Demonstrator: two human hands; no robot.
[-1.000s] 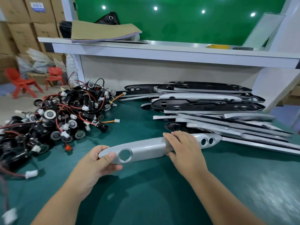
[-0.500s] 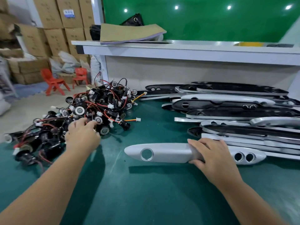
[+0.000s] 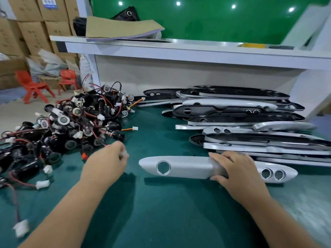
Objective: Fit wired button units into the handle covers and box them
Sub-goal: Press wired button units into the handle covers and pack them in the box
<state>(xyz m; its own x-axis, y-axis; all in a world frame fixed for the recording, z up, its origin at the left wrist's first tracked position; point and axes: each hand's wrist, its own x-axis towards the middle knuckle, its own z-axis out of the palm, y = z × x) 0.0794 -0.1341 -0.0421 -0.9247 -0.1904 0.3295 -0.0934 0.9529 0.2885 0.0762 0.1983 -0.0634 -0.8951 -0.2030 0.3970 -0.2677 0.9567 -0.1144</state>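
Step, we judge: fetching wired unit for grey handle cover (image 3: 188, 167). Our right hand (image 3: 238, 170) grips cover middle, on green desk (image 3: 170, 212). Our left hand (image 3: 105, 163), left of cover, at edge of button unit pile (image 3: 75, 126); blurred, we cannot tell if holding. Next: pull one unit free of tangle, aim at round hole (image 3: 163, 167). Behind cover: cover stack (image 3: 241, 119), white shelf (image 3: 179, 49), cartons (image 3: 35, 24).

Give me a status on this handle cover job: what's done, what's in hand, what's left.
Done: nothing visibly finished; all three holes in the silver handle cover are empty. In hand: the right hand grips that cover on the mat; the left hand is at the button unit pile, too blurred to tell if it holds one. Left: fit this cover, the stack of covers behind, then boxing.
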